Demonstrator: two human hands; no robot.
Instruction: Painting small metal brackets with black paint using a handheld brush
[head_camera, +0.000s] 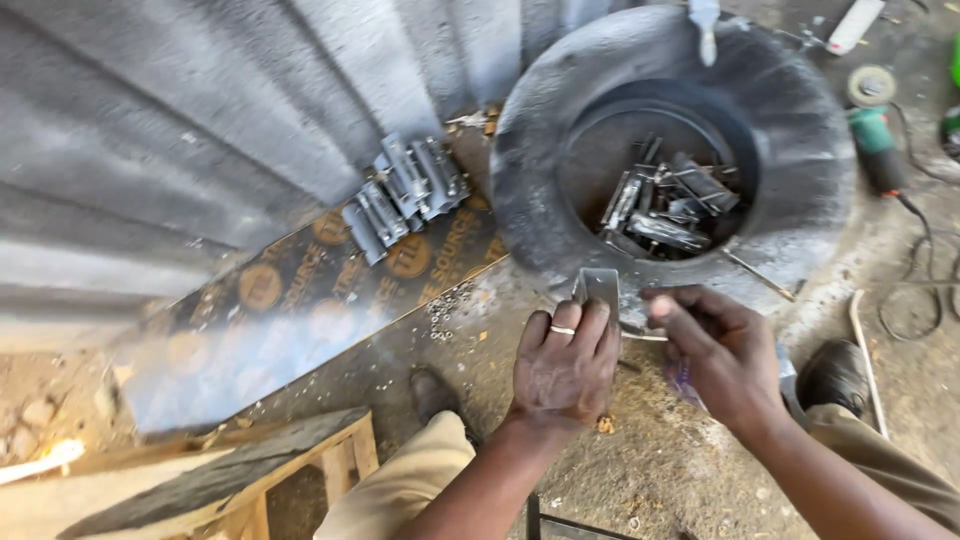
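Two hands meet at lower centre of the frame: the left hand has its grip clenched over a small flat metal piece, fingers on top, while the right hand pinches a thin rod just beside it. Keeping the piece pressed firm and the rod close to its edge looks wisest. Beyond, more steel brackets lie inside an old tyre; another stack of brackets sits left on a printed board.
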